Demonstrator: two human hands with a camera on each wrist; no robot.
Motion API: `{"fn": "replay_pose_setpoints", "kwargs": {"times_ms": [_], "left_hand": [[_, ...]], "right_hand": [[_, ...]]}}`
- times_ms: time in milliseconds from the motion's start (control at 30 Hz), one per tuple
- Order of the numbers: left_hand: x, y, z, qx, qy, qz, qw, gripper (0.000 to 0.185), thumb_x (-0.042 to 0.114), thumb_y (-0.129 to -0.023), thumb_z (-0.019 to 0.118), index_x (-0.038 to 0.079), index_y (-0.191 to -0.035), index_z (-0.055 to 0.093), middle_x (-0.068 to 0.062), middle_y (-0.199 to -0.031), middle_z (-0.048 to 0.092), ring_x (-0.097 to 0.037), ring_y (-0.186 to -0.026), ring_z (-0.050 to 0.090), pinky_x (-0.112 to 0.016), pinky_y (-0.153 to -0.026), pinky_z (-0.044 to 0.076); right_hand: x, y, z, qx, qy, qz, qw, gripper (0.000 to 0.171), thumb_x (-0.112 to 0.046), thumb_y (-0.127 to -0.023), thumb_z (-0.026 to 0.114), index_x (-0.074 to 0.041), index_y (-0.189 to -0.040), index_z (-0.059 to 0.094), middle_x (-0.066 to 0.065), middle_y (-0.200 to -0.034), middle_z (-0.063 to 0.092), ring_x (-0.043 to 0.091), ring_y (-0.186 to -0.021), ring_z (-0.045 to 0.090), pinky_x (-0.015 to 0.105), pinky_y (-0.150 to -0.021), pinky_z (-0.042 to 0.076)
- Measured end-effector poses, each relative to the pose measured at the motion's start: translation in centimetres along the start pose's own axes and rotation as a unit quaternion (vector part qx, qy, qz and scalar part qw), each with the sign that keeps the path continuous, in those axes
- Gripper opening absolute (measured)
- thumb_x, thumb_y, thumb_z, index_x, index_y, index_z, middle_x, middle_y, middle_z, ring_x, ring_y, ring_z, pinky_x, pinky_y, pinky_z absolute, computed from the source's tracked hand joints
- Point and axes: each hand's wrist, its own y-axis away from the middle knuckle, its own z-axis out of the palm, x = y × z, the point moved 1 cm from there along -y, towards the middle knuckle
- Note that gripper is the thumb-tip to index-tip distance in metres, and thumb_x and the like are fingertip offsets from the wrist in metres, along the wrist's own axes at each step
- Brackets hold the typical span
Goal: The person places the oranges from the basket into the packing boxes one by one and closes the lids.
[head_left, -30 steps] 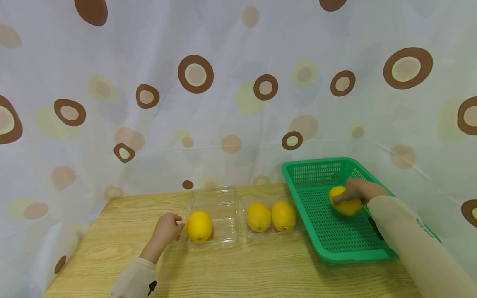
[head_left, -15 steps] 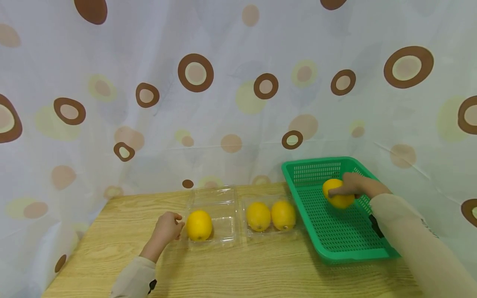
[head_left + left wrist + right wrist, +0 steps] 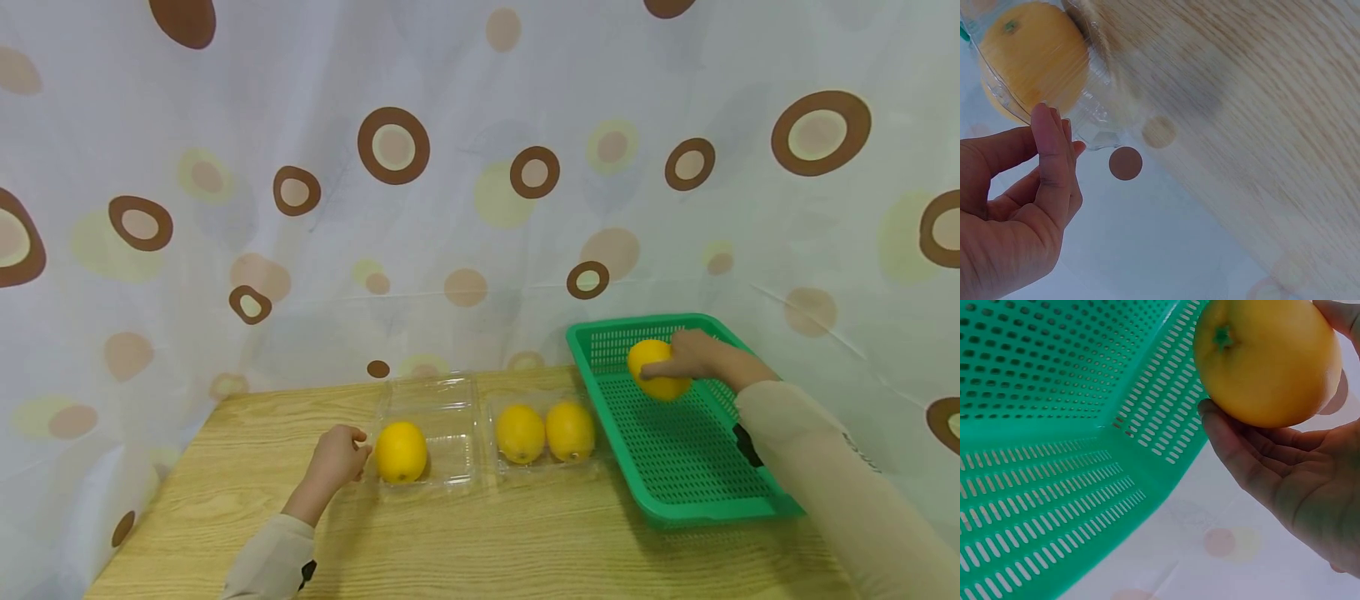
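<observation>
My right hand (image 3: pixel 693 354) grips an orange (image 3: pixel 651 364) over the far part of the green plastic basket (image 3: pixel 637 492). In the right wrist view the orange (image 3: pixel 1266 362) sits between thumb and fingers, its green stem end showing. My left hand (image 3: pixel 337 457) is beside the left wall of a clear plastic box (image 3: pixel 453 454), fingers loosely bent; whether the fingertips touch the wall, I cannot tell. One orange (image 3: pixel 401 452) lies in that box's left half, and the lid (image 3: pixel 427 396) stands open behind. The left wrist view has this orange (image 3: pixel 1035 59) behind clear plastic.
A second clear box (image 3: pixel 536 471) with two oranges (image 3: pixel 521 434) stands between the first box and the basket. All rest on a wooden table (image 3: pixel 465 542). A white curtain (image 3: pixel 450 217) with brown spots hangs right behind the table.
My right hand has lifted the orange from low in the basket and carried it up and to the left. My left hand and both boxes have stayed put.
</observation>
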Motion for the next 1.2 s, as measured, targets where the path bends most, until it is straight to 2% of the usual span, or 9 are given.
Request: {"fn": "replay_pose_setpoints", "kwargs": {"times_ms": [367,800,1200], "left_hand": [[0.2,0.3,-0.1,0.0,0.003,0.002,1.0,0.031,-0.001,-0.093,0.058,-0.02,-0.116,0.056,-0.017,-0.079,0.066,-0.013,-0.048,0.056,-0.028,-0.05,0.052],[0.3,0.4,-0.2,0.003,0.007,0.006,1.0,0.031,-0.001,-0.093,0.058,-0.021,-0.116,0.056,-0.017,-0.078,0.065,-0.013,-0.049,0.056,-0.028,-0.05,0.052],[0.3,0.4,-0.2,0.003,0.011,0.009,0.9999,0.031,-0.001,-0.093,0.058,-0.021,-0.116,0.056,-0.017,-0.079,0.066,-0.015,-0.049,0.057,-0.028,-0.05,0.052]], "right_hand": [[-1.8,0.1,-1.1,0.049,-0.013,-0.014,0.999,0.05,-0.051,-0.082,0.064,-0.004,-0.078,0.048,0.005,-0.066,0.047,0.018,-0.057,0.043,0.029,-0.053,0.036],[-6.7,-0.4,-1.7,0.073,-0.066,-0.047,0.994,0.066,-0.046,-0.085,0.065,0.011,-0.11,0.043,0.015,-0.086,0.056,0.023,-0.069,0.051,0.032,-0.061,0.043],[-11.0,-1.4,-1.5,0.087,-0.12,-0.073,0.986,0.073,-0.044,-0.087,0.066,0.009,-0.128,0.038,0.023,-0.108,0.058,0.025,-0.082,0.059,0.037,-0.072,0.05]]}}
